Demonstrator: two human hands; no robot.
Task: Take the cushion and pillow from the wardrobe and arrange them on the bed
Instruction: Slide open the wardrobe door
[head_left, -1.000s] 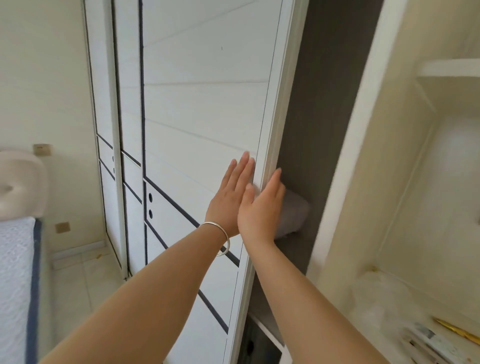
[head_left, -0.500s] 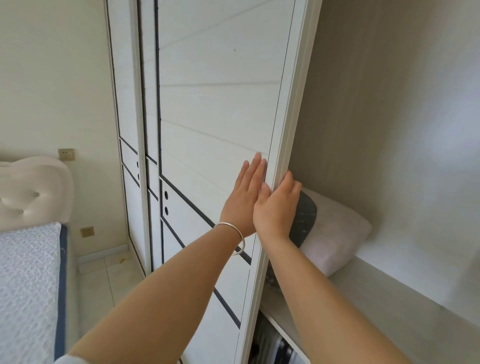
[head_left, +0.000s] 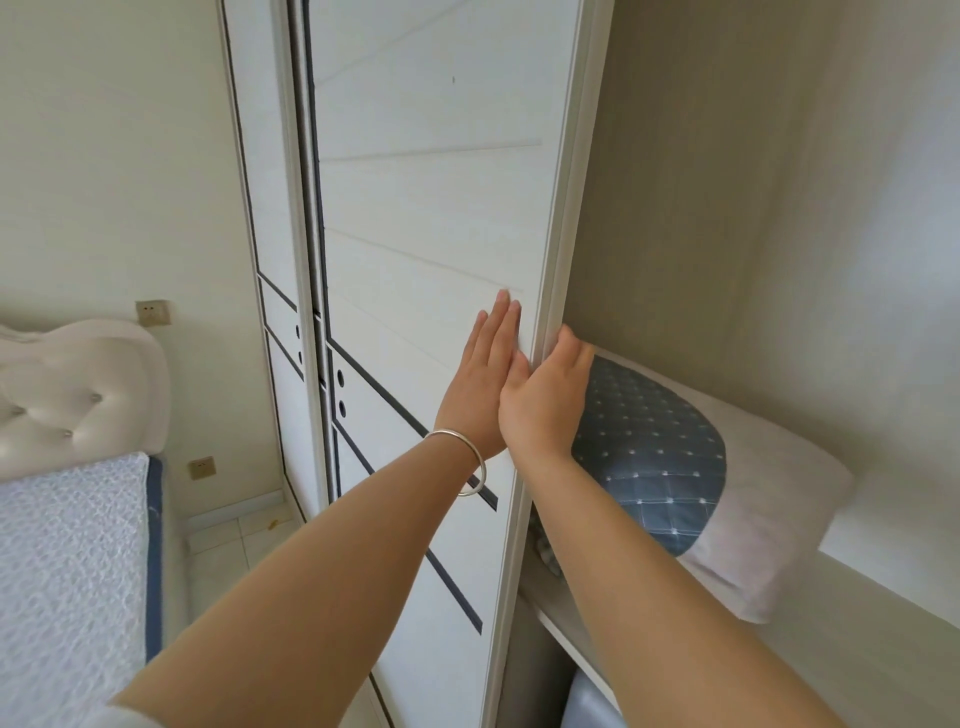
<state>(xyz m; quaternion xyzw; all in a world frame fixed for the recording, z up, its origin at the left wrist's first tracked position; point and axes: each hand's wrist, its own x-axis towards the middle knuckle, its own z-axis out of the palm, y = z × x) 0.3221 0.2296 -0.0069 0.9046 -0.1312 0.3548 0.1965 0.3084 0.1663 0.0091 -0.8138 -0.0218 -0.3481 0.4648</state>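
Observation:
A white sliding wardrobe door (head_left: 426, 218) stands slid to the left, leaving the right compartment exposed. My left hand (head_left: 480, 382), with a silver bangle at the wrist, lies flat on the door face beside its right edge. My right hand (head_left: 545, 400) presses against that edge with straight fingers, holding nothing. On the shelf (head_left: 831, 649) inside lie a blue-grey cushion with small white dots (head_left: 649, 452) and, behind and under it, a white pillow (head_left: 769, 514). The bed (head_left: 67, 571) with a white textured cover lies at the lower left.
A padded white headboard (head_left: 78, 400) stands against the left wall, with two wall sockets (head_left: 153, 312) near it. A strip of tiled floor (head_left: 234, 540) runs between bed and wardrobe. Something grey-blue (head_left: 587, 701) sits below the shelf.
The door has slid further left under both hands, and the view has swung left. More of the compartment shows, and the blue cushion and white pillow have come into full view.

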